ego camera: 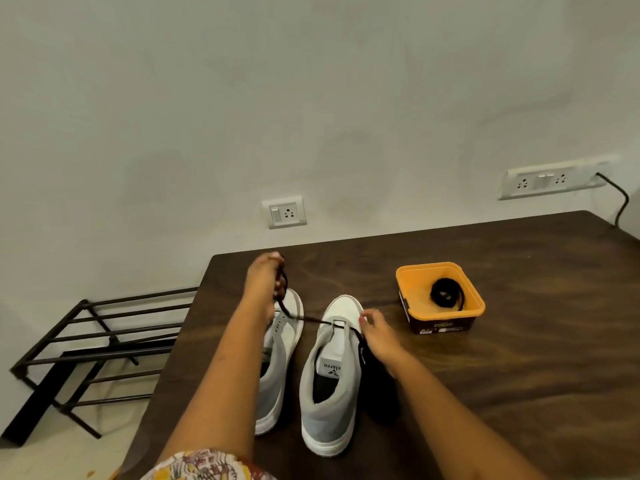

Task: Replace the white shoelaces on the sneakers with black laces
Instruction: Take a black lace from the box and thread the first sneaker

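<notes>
Head view, from the left: a black metal shoe rack stands on the floor beside a dark wooden table, with a wall socket above the table's far edge. The left hand is raised over the far left of the table, its fingers curled tight round one end of a black lace. Below that arm sits the left sneaker, grey and white and partly hidden. The lace runs taut from the left hand across to the lowest eyelets of the right sneaker, which stands just beside the first, toe pointing to the wall. The right hand rests against that shoe's right side. It seems to pinch the lace's other end, though a dark shadow beneath blurs the grip. Further right an orange tub holds a coiled black lace. A socket strip and a black cable are on the wall behind.
</notes>
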A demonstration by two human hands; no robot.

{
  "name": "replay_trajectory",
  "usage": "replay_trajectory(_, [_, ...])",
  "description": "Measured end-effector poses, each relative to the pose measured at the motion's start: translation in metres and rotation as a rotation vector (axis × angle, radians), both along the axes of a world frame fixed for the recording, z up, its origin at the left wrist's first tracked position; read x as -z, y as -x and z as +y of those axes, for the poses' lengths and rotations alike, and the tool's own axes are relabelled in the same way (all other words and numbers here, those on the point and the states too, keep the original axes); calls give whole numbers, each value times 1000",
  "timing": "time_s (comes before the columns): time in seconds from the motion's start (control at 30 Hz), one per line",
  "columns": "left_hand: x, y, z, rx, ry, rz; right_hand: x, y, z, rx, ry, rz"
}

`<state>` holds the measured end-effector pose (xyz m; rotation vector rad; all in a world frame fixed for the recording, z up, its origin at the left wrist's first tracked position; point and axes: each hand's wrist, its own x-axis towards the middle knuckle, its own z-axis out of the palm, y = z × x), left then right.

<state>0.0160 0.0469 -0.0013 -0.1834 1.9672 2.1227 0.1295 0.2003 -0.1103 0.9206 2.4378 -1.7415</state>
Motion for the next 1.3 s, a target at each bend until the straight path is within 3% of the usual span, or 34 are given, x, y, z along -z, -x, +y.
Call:
replay_trajectory(0.13, [32,-32,13,276,277,-13,-4,-22,7,-1,342,-143])
replay_trajectory(0.3, [34,-55,24,424,393,137,-35,-26,22,43,432,-89])
replay_trajectory(0.57, [2,-73,20,417,326,192,-112,-40,22,-33,251,-62])
replay_trajectory(0.77, [-2,-92,6,380,408,287,-129,-62,7,-132,358,-66])
replay_trajectory(0.93, [-23,-103,-1,353,498,411,-174,-80,5,-214,383,133])
replay_trajectory(1.1, [-58,-112,-3,436,508,561,-229,-107,-5,-416,224,335])
replay_trajectory(1.3, [-140,-133,-12,464,662,880,-287,-121,-17,-560,-81,516])
